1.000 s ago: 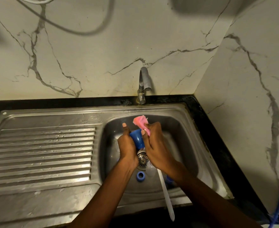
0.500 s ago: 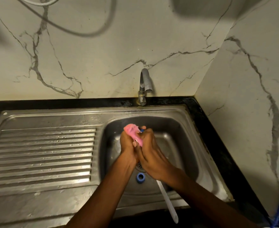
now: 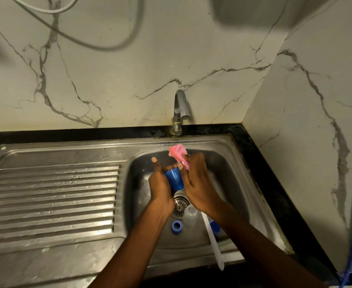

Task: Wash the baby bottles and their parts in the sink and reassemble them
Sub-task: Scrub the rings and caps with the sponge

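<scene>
Steel sink (image 3: 67, 154), basin right, drainboard left; no stream visible at the tap (image 3: 180, 109). Left hand (image 3: 160, 183): grip wrapped round the blue cap (image 3: 174, 179), thumb up, held above the drain (image 3: 179, 202). Right hand (image 3: 198, 183): grip pinching the pink sponge (image 3: 178, 154). Change vs half a second ago: the sponge was pressed over the cap and hid it; now it's drawn back toward the tap, at the cap's far rim, and the cap is exposed again. Reads as one scrub stroke of several, so the cap wash is ongoing and not rinsed yet. White brush handle (image 3: 212, 240), clear bottle part (image 3: 190, 215) and blue ring (image 3: 176, 226) lie in the basin, waiting. Reassembly is a long way off.
</scene>
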